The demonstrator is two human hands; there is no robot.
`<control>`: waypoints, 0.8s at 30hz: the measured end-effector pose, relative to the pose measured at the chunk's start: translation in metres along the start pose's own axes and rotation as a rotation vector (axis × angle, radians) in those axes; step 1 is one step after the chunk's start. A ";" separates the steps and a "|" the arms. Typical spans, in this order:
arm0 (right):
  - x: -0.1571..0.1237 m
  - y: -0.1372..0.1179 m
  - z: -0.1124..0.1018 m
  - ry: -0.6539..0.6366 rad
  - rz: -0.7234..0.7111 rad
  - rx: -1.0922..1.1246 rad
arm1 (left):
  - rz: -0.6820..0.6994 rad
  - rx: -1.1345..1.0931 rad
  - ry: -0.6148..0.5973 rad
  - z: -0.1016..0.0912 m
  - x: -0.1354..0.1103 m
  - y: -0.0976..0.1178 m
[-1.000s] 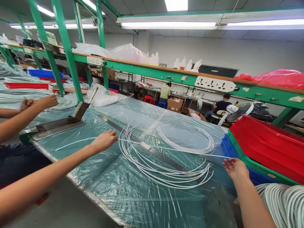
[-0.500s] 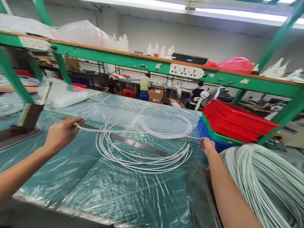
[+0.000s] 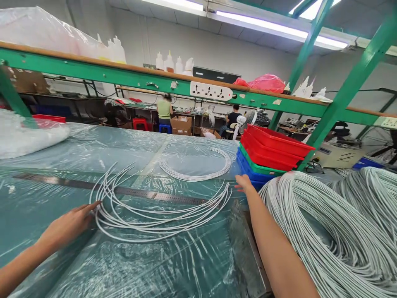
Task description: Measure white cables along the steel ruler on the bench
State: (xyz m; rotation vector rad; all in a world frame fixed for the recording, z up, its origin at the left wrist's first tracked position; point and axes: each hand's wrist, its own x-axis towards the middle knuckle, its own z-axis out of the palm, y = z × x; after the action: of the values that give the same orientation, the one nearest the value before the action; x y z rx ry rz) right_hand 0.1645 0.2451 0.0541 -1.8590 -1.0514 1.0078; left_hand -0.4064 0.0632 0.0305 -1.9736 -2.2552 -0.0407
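No writing can be read; the steel ruler's (image 3: 136,192) marks are too blurred.

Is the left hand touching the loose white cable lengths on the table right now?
Touching. The head view shows the left hand with its fingers lying on the left ends of the white cable lengths.

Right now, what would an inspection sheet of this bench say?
Surface: table wrapped in clear film, wrinkled.
Job's things: curved white lengths lying across a steel ruler.
Clutter: white plastic bag at left; stacked red, green and blue bins at right.
Hands: left hand, fingers out, touches the lengths' left ends; right hand at the right ends, grip unclear.
Cables: small coil beyond the ruler; large coil at right.
Surroundings: green shelf frame with socket strip; people at far benches.
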 end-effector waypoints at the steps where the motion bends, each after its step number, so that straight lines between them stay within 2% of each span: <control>1: -0.002 0.000 0.001 -0.012 -0.003 -0.007 | -0.012 -0.011 -0.005 -0.003 -0.002 0.000; 5: -0.008 0.004 0.003 -0.075 -0.013 -0.044 | -0.046 -0.046 0.027 -0.025 -0.020 0.003; 8: -0.007 0.007 0.003 -0.094 -0.015 -0.067 | -0.019 0.038 0.123 -0.046 -0.041 -0.002; 12: -0.011 0.007 0.004 -0.093 -0.018 -0.103 | -0.078 0.166 0.346 -0.070 -0.073 -0.027; 15: -0.016 0.006 0.005 -0.116 -0.018 -0.118 | -0.166 0.225 0.436 -0.080 -0.093 -0.051; 19: -0.014 0.013 0.006 -0.167 -0.003 -0.143 | -0.221 0.270 0.422 -0.085 -0.116 -0.070; 24: -0.002 0.023 0.008 -0.173 -0.005 -0.173 | -0.205 0.302 0.382 -0.086 -0.133 -0.067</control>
State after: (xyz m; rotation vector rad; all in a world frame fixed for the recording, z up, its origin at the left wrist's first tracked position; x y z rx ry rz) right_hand 0.1634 0.2362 0.0310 -1.9314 -1.2798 1.1206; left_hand -0.4480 -0.0869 0.1039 -1.4395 -2.0611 -0.0848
